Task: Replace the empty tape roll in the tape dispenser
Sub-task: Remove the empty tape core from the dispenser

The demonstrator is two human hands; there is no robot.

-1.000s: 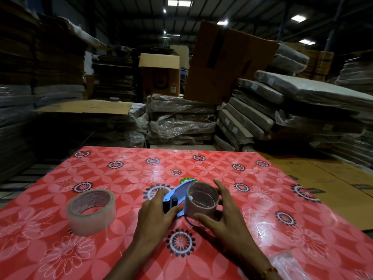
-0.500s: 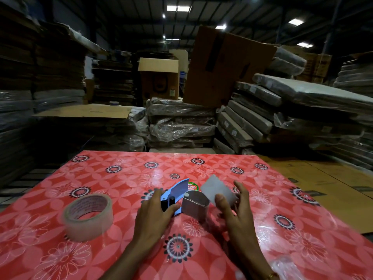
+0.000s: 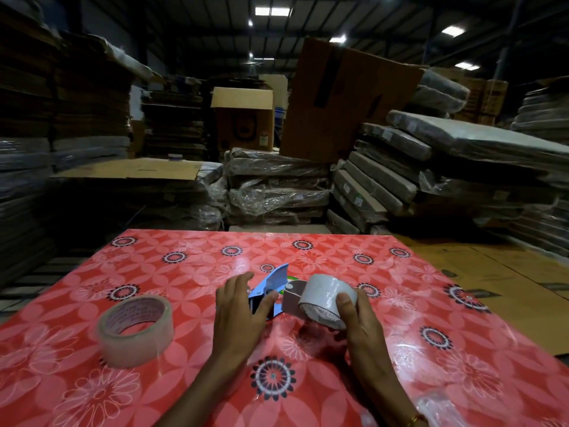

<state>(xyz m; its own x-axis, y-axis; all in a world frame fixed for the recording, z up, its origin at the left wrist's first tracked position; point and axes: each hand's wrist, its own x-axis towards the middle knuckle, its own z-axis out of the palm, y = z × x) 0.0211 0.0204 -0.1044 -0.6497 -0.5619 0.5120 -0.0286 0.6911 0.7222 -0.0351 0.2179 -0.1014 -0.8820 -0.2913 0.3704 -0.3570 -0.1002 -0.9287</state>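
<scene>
Gripping the empty roll, right hand; left hand clasps dispenser beside it.

Dim hall here, and the only light is from the ceiling panels, small and blown out white far overhead. It's a glossy surface, and it throws pale glare back in streaks around the hands. Soft shadows pool under them. The stacks left of the panels sink almost to black. The tape roll left of the hands is smeared with motion blur. Wide-angle bending bows the surface's edges and tilts the stacks inward.
</scene>
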